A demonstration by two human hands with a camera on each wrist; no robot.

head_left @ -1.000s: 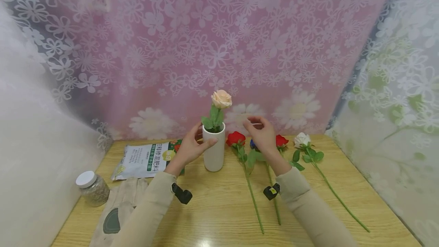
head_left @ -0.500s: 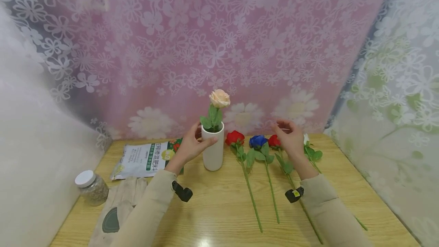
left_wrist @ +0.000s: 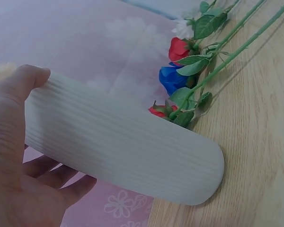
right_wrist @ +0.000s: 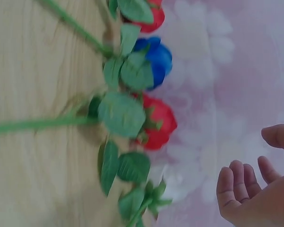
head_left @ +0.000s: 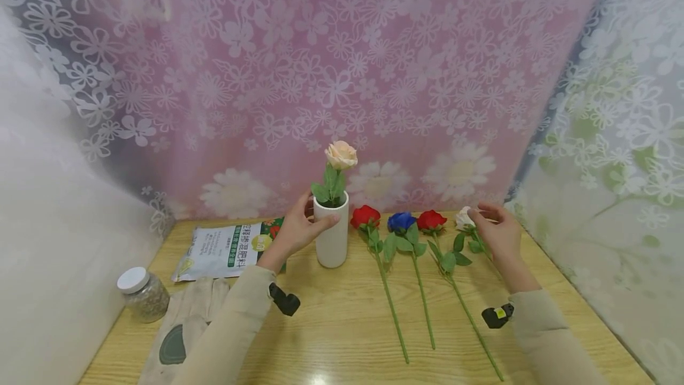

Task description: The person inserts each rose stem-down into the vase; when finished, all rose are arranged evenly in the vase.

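Note:
My left hand (head_left: pixel 299 232) grips a ribbed white vase (head_left: pixel 331 241) near its rim, thumb in front and fingers round the far side. The vase stands upright on the table with one peach rose (head_left: pixel 341 155) in it. In the left wrist view, the thumb and curled fingers lie on either side of the vase (left_wrist: pixel 125 139). My right hand (head_left: pixel 501 235) is over at the right, loosely bent with nothing held, its fingertips right at the white rose (head_left: pixel 464 218). In the right wrist view the same hand (right_wrist: pixel 260 191) shows a gap between thumb and fingers.
Left of the white rose lie a red rose (head_left: pixel 431 220), a blue rose (head_left: pixel 401 221) and another red rose (head_left: pixel 366 217), stems toward me. At left are a fertilizer bag (head_left: pixel 221 249), a lidded jar (head_left: pixel 145 297) and work gloves (head_left: pixel 184 319). A floral curtain (head_left: pixel 299 76) hangs behind.
My right hand has moved rightward from above the blue rose, past the second red rose, to the white rose. My left hand stays on the vase.

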